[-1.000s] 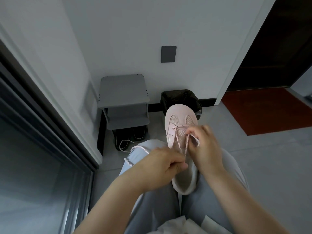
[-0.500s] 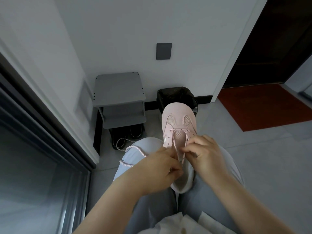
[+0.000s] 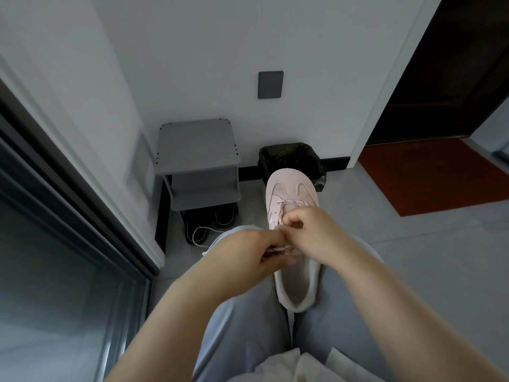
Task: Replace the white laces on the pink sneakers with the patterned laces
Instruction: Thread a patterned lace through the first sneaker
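Pinching the patterned lace (image 3: pixel 281 248) taut for threading, the left hand (image 3: pixel 248 253) meets the right hand (image 3: pixel 314 232), seemingly pinching it on the pink sneaker (image 3: pixel 292 183).

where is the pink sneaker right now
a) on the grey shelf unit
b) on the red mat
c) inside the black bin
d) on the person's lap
d: the pink sneaker lies on the person's lap, toe pointing away, with the left hand and the right hand both pinching its lace.
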A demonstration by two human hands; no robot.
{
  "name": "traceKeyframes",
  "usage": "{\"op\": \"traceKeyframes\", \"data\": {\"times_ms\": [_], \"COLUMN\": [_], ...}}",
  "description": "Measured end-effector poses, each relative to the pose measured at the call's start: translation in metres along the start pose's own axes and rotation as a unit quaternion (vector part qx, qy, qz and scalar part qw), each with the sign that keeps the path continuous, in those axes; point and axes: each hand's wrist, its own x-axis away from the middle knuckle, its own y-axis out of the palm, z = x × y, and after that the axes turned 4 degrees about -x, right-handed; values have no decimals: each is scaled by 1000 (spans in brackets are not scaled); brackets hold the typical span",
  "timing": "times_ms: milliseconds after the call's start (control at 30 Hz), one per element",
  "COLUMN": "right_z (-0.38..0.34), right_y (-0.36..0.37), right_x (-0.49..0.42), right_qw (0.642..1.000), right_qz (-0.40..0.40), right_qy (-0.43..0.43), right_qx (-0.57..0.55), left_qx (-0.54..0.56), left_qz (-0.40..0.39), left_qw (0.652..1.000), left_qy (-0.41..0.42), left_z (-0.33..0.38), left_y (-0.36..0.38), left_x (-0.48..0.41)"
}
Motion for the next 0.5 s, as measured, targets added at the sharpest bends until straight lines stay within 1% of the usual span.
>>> {"op": "traceKeyframes", "data": {"times_ms": [33, 100, 133, 200, 233, 267, 300, 333, 433, 467, 500], "right_z": [-5, -9, -9, -11, -13, -13, -13, -10, 2, 8, 12], "right_y": [-3, -19, -31, -61, -76, -90, -104, -116, -138, -141, -144], "right_x": [-1, -2, -2, 1, 4, 7, 10, 11, 12, 10, 9], "right_qw": [996, 971, 947, 872, 837, 819, 817, 825, 877, 891, 895], "right_qz": [-9, 11, 15, -11, -20, -14, -1, 17, 72, 92, 111], "right_qy": [37, 75, 80, 77, 68, 61, 57, 54, 40, 36, 33], "right_qx": [-76, -228, -310, -484, -543, -570, -573, -562, -473, -443, -430], "left_qx": [-9, -16, -16, 3, 13, 19, 27, 42, 79, 79, 76], "left_qz": [-3, -3, 4, 31, 49, 67, 83, 99, 135, 142, 149], "left_qw": [1000, 999, 998, 995, 992, 990, 988, 985, 976, 974, 972], "left_qy": [-8, -40, -60, -99, -114, -126, -131, -134, -149, -158, -166], "left_z": [-3, -15, -22, -40, -49, -59, -68, -75, -90, -95, -99], "left_y": [-4, -17, -23, -37, -44, -50, -55, -60, -68, -68, -66], "left_x": [0, -1, -1, -1, -1, -1, -1, -1, -4, -6, -8]}}
